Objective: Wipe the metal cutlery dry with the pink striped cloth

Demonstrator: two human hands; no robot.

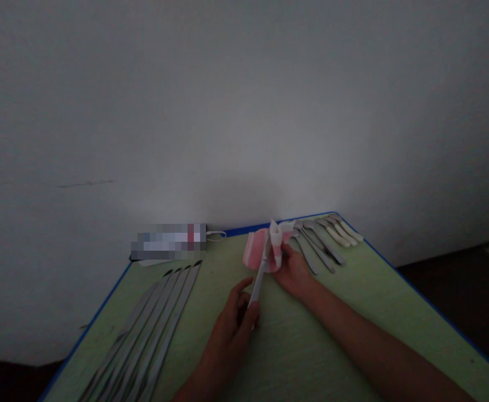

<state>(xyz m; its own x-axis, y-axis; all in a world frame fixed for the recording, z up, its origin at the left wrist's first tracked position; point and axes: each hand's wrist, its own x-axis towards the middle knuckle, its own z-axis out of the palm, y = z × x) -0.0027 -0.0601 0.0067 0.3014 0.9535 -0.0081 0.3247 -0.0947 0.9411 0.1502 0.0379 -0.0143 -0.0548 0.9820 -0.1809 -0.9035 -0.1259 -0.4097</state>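
Note:
My left hand (pixel 238 315) is closed round the lower end of a long, slim piece of cutlery (pixel 259 279) with a pale handle. It is tilted up and away from me, its far end against a pink-and-white striped cloth (pixel 256 251). Whether that end is a blade, a bowl or tines I cannot tell. My right hand (pixel 295 271) grips the cloth, which is bunched beside the cutlery's upper part. Part of its fingers is hidden behind the cloth. Just beyond my right hand lie several metal spoons (pixel 322 245).
Several long, flat metal utensils (pixel 161 318) lie side by side on the left of the green table (pixel 303 357), which has a blue edge. A blurred-out box-like object (pixel 169 243) with a white cord (pixel 216 234) stands at the back left. White-handled cutlery (pixel 336 233) lies back right, near the wall (pixel 244 111).

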